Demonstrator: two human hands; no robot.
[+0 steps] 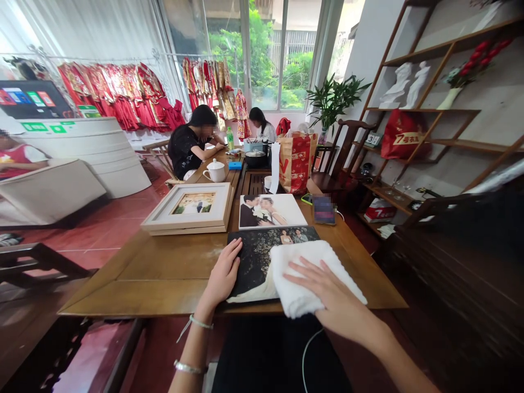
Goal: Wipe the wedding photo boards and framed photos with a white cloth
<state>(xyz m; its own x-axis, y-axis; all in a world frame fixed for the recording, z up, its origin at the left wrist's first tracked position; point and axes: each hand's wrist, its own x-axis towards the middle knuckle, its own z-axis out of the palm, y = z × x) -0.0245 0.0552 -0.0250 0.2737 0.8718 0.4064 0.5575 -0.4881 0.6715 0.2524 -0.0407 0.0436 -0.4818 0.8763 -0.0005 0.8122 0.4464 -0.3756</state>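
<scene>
A dark photo print (pixel 256 254) lies flat on the near end of a long wooden table (pixel 172 273). My left hand (pixel 223 273) rests on the print's left edge, fingers stretched out flat. My right hand (pixel 327 286) lies flat with spread fingers on a folded white towel (pixel 303 262) that covers the print's right side. A second photo print (pixel 270 210) lies just beyond it.
A stack of framed pictures (pixel 190 207) sits to the left, a phone (pixel 324 210) to the right. Farther along stand a white teapot (pixel 215 170), a red paper bag (pixel 297 161) and two seated people (pixel 192 143). Wooden shelves (pixel 413 147) line the right wall.
</scene>
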